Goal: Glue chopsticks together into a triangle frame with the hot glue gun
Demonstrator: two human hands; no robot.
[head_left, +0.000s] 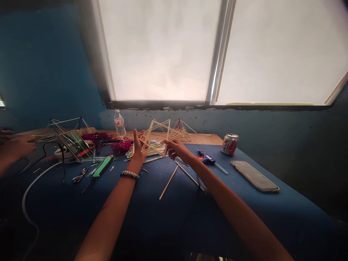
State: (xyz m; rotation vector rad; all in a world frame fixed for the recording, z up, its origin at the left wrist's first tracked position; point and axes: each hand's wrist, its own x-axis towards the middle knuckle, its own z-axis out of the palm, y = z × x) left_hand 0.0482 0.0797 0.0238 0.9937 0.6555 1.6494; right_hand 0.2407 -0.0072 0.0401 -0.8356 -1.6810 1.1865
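Note:
A frame of thin wooden sticks (156,136), joined into crossing triangles, is held up over the table between my two hands. My left hand (139,145) grips its left side, thumb pointing up. At its right side, my right hand (176,149) has its fingers closed on the frame's edge. Below lie two loose sticks, one pale stick (168,180) and another stick (190,176) slanting under my right forearm. Just right of my right hand rests a blue glue gun (206,157) with a clear glue stick in its back.
A drink can (230,144) and a phone (255,176) lie on the right. To the left are a green cutter (103,166), purple yarn (122,146), a plastic bottle (119,124), a propped phone (76,145), a white cable (25,203) and another person's hand (20,148).

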